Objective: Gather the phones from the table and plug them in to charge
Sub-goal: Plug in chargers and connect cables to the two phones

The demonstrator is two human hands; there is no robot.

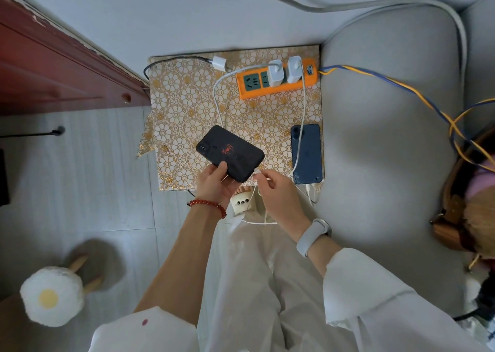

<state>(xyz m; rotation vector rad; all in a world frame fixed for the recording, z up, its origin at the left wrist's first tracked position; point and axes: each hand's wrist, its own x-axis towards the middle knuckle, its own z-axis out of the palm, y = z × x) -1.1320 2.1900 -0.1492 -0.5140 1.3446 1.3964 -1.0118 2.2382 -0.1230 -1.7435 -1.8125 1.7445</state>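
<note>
A black phone point(230, 152) with a red spider on its case is held face down over the small patterned table point(184, 115), gripped at its near end by my left hand point(217, 182). My right hand point(273, 188) pinches the plug of a white cable point(217, 102) right at the phone's bottom edge. That cable runs up to a white charger point(275, 73) in the orange power strip point(278, 79). A blue phone point(306, 154) lies face down at the table's right edge, with a white cable from the second charger point(293, 68) at its near end.
A loose white charger point(219, 62) with a dark cable lies at the table's back. A grey sofa cushion point(388, 137) borders the table on the right, a red-brown wooden cabinet point(53, 64) on the left. A fried-egg stool point(52, 296) stands on the floor lower left.
</note>
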